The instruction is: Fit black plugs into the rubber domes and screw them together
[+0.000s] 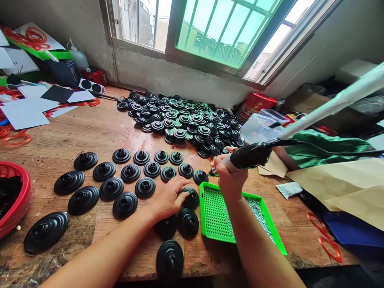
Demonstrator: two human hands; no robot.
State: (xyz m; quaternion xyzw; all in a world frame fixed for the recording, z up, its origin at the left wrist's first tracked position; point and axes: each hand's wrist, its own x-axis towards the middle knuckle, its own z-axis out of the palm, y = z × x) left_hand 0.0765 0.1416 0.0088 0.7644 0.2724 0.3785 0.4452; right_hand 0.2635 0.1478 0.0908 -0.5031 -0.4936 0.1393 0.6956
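My right hand (232,176) is wrapped round a black and silver electric screwdriver (247,157), tilted with its tip at the left, close to a black ridged disc (200,176). My left hand (172,195) is over the discs, fingers apart, its thumb at the top of another black disc (191,199). Several similar discs, each with a raised centre, lie in loose rows on the wooden table (99,138). Under my right forearm is a green perforated tray (211,208) with small silver screws in its right part.
A large heap of black discs (180,120) lies below the window. At the left edge stands a red basket (25,200). White cards (25,108) and orange rings lie back left; brown paper (330,180) is at the right.
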